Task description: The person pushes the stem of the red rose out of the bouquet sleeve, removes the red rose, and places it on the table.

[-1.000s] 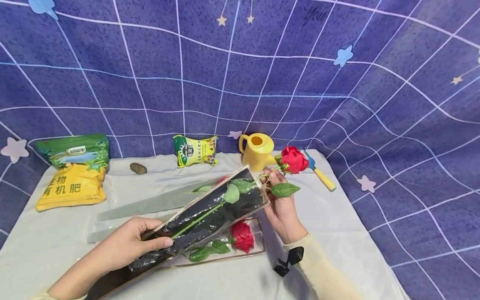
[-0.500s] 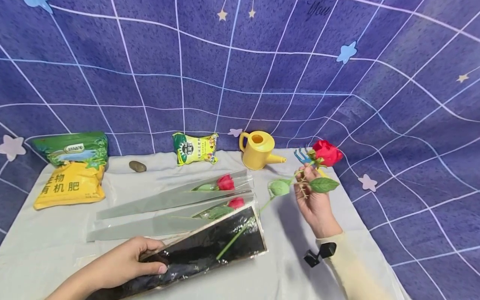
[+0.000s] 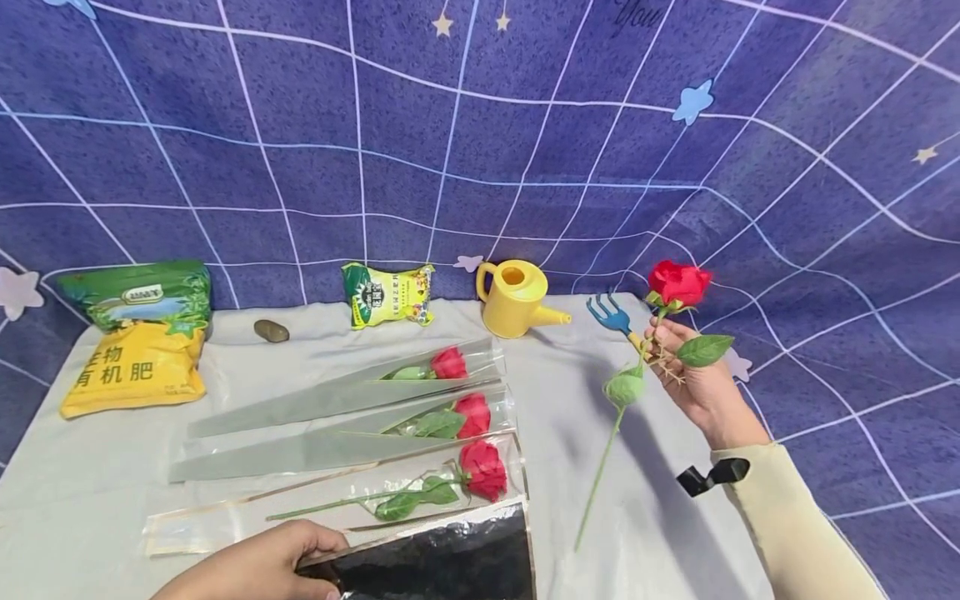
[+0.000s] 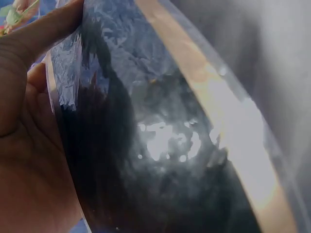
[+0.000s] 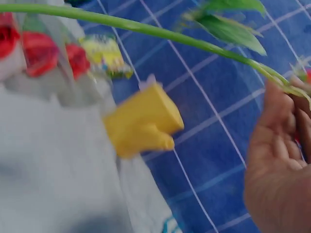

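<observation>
My right hand (image 3: 693, 379) pinches the stem of a red rose (image 3: 678, 283) high up, just under the bloom. Its green stem (image 3: 600, 475) hangs down to the lower left, clear of any wrapper. At the bottom of the head view my left hand (image 3: 262, 560) grips a black flower sleeve (image 3: 442, 554) edged in gold, thumb on top and fingers beneath. In the left wrist view the glossy sleeve (image 4: 160, 141) fills most of the picture. Beyond it on the cloth lie three wrapped roses, the nearest wrapped rose (image 3: 482, 469) in a clear gold-edged sleeve.
Along the back stand a yellow watering can (image 3: 513, 302), a small fertilizer packet (image 3: 388, 296), a brown stone (image 3: 271, 331) and a large yellow-green bag (image 3: 138, 350). A blue hand fork (image 3: 611, 317) with a yellow handle lies behind my right hand. White cloth (image 3: 555, 417) covers the table.
My right hand has drawn the rose out of the black sleeve and carried it to the right. My left hand has lowered the sleeve towards the front, uncovering the wrapped roses.
</observation>
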Demonstrator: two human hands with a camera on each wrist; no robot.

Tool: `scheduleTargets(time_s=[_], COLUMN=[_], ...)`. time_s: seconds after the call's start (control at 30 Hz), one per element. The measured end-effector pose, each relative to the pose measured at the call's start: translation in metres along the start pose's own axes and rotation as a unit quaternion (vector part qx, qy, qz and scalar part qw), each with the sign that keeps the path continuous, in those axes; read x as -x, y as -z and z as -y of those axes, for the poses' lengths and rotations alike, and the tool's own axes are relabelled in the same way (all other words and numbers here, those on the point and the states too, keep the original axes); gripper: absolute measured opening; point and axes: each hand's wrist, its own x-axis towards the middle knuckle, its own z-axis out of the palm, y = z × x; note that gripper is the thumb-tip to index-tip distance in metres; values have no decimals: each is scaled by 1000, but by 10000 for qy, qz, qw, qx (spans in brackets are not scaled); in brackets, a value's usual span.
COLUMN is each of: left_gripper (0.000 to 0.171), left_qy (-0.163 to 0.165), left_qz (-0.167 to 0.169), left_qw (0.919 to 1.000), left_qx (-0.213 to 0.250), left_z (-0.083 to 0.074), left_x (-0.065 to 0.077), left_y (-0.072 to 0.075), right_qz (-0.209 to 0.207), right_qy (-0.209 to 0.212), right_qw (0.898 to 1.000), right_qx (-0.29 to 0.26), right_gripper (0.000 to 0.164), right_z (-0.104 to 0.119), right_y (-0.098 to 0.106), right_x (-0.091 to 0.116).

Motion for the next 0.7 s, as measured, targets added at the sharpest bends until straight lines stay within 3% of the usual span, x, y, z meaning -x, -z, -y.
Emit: scheduleTargets(time_s=[0.1, 0.2, 0.43, 0.7], left_gripper=[18, 10, 7, 11], left_qy=[96, 24, -167, -115], left_qz=[4, 56, 80, 42], left_qw=[9999, 9999, 9998, 9994], left_qx=[96, 110, -5, -316], left_z=[3, 5, 9, 9], left_x=[0, -2, -8, -10], left_y=[-5, -11, -17, -17], right_qz=[277, 464, 212, 277], right_qy=[-540, -870, -1151, -1179], right_qw=[9942, 9770, 9197, 8621], right_qx=[884, 1891, 3748, 4921], right_gripper=[19, 21, 34, 31], right_z=[2, -4, -27, -41], right_y=[13, 28, 71, 92], right_x=[-3, -9, -27, -40])
